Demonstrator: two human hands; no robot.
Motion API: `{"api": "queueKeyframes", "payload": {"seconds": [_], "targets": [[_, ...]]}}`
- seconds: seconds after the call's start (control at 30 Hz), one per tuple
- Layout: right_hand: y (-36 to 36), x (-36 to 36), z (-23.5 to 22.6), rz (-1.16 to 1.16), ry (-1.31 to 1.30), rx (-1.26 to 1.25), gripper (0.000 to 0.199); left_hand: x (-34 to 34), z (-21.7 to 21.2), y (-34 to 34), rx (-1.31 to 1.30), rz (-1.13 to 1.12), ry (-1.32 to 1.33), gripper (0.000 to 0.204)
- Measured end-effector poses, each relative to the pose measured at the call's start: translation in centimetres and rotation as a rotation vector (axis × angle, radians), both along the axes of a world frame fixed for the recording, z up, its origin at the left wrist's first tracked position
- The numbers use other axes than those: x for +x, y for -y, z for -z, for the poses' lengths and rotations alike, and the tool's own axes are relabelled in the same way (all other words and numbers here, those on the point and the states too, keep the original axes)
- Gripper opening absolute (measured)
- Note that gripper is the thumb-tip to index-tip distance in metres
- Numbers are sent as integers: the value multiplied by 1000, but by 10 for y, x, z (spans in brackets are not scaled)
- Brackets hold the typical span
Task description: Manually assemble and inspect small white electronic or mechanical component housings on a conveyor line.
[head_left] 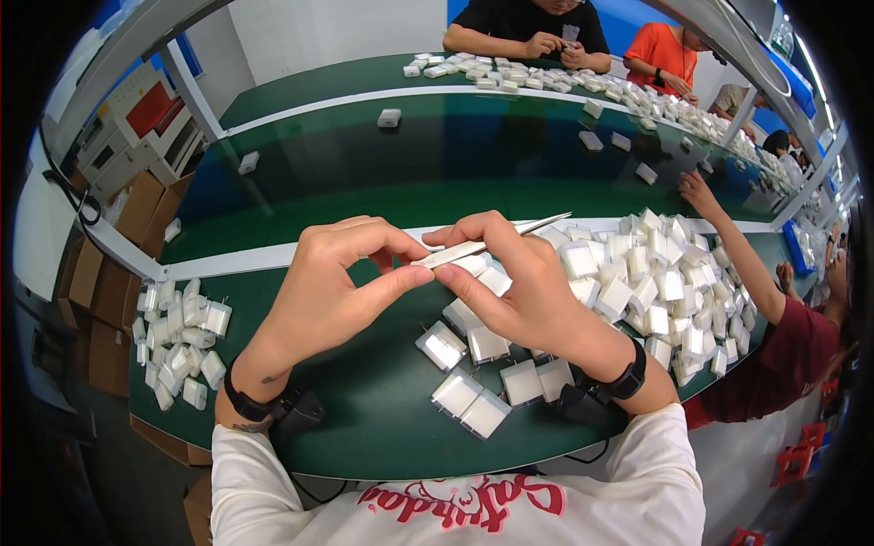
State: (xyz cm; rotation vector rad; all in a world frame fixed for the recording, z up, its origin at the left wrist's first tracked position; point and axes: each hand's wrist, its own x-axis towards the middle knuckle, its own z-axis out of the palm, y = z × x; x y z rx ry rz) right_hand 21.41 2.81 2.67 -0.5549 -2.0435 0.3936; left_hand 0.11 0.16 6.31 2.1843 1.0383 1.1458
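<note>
Both hands meet above the near table, fingertips close together. Slim metal tweezers [460, 253] lie across them, their pointed end slanting up to the right past my right hand. My right hand [521, 278] grips the tweezers between thumb and fingers. My left hand [341, 278] pinches their blunt end between thumb and forefinger; I cannot tell whether anything small is also between these fingertips. Below my right hand lie several white block-shaped plastic pieces [457, 393], some with thin metal pins. A large heap of the same pieces [669, 278] spreads to the right.
A smaller pile of white pieces [177, 350] sits at the table's left. Beyond a white rail [228, 267] runs a dark green belt [300, 173] with scattered pieces. Co-workers sit across it; another person's arm [742, 250] reaches over from the right. Cardboard boxes [109, 350] stand left.
</note>
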Motion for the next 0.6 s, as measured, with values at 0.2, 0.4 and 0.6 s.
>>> {"api": "queueKeyframes", "payload": {"seconds": [0.2, 0.4, 0.6], "targets": [[-3, 7, -9, 20, 14, -18, 31, 0, -2, 2, -21, 2, 24, 17], [4, 38, -51, -138, -478, 44, 46, -5, -3, 3, -56, -25, 90, 22], [75, 96, -85, -328, -620, 482, 37, 2, -3, -2, -37, -10, 43, 21]]}}
